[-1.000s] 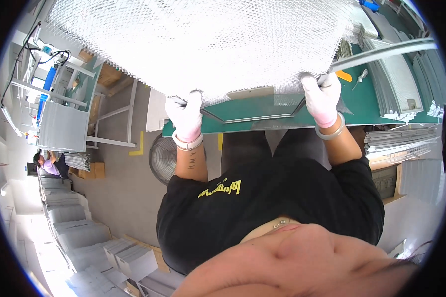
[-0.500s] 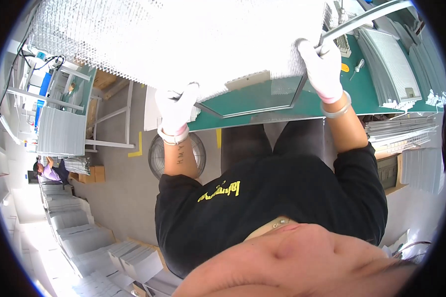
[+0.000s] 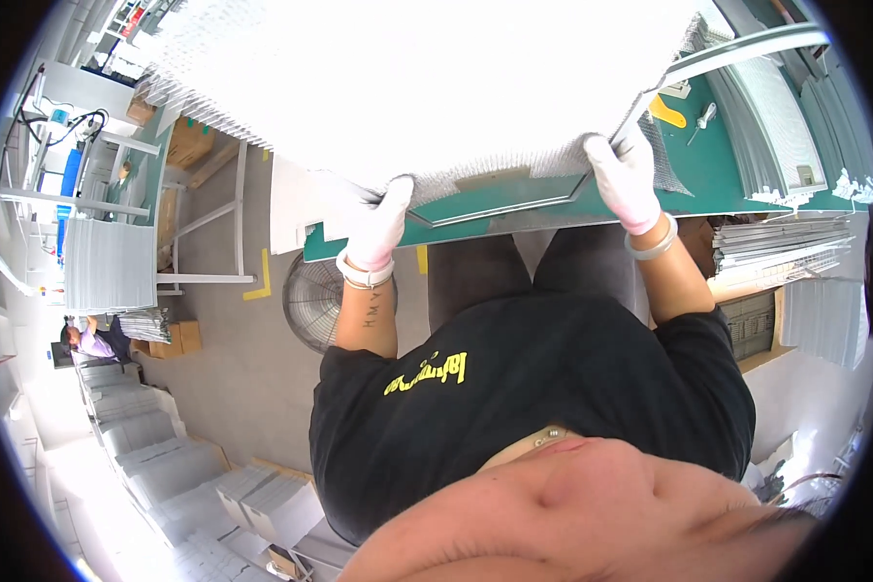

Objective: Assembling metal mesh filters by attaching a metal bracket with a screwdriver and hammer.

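Pinching the near edge of a pale mesh sheet (image 3: 398,92), the left hand (image 3: 374,223) and right hand (image 3: 626,184) hold it over a grey frame (image 3: 504,212) lying on the green worktop (image 3: 691,175). I'd judge this a positioning step; the next move likely needs level hands.

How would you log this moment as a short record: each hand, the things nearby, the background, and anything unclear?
Left hand: white-gloved, gripping the left part of the near edge of a pale mesh sheet
Right hand: white-gloved, gripping the same edge toward the right
Between hands: part of a grey frame, seen against the green table
Right of right hand: yellow item, screwdriver, stacked panels
By left forearm: round fan, lower down
Background: co-worker, far left
Unclear: mesh sheet's surface, mostly washed out by glare
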`<state>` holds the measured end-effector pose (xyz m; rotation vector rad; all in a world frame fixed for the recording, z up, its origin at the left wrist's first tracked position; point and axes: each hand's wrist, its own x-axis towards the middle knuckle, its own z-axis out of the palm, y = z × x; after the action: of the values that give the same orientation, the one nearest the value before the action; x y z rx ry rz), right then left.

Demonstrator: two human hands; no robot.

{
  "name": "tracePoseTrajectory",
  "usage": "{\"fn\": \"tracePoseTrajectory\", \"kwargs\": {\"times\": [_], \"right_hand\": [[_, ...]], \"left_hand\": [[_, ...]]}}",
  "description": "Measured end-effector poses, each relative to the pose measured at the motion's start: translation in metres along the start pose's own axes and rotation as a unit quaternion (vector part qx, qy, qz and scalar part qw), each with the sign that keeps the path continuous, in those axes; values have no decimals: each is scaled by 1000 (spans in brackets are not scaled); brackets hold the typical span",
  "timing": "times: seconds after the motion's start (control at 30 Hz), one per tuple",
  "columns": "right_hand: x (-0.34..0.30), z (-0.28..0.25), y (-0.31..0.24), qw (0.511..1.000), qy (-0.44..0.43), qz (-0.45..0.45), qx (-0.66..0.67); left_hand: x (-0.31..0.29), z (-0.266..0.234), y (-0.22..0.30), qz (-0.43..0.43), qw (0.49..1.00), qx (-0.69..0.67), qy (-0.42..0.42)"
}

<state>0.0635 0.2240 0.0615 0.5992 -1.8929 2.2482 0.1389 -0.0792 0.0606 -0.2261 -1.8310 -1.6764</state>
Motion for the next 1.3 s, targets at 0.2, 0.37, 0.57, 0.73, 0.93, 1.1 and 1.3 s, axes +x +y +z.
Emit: {"fn": "tracePoseTrajectory", "kwargs": {"times": [0.2, 0.37, 0.57, 0.73, 0.93, 1.1, 1.3], "right_hand": [[-5, -18, -9, 992, -88, 79, -45], [14, -78, -32, 986, 26, -11, -162], [12, -189, 30, 836, -39, 325, -440], [2, -175, 29, 887, 16, 414, -204], [21, -169, 20, 984, 67, 165, 9], [71, -195, 6, 993, 76, 82, -45], [178, -198, 19, 998, 28, 24, -42]], "left_hand": [[-17, 0, -18, -62, 996, -52, -29], [-23, -9, -19, -120, 991, -56, -31], [-20, -5, -26, -65, 997, -51, -8], [-24, -13, -32, -64, 997, -37, 12], [-19, -13, -33, -56, 997, -42, -15], [-16, -7, -27, -68, 996, -55, 23], [-22, -24, -41, -69, 997, -37, 25]]}}
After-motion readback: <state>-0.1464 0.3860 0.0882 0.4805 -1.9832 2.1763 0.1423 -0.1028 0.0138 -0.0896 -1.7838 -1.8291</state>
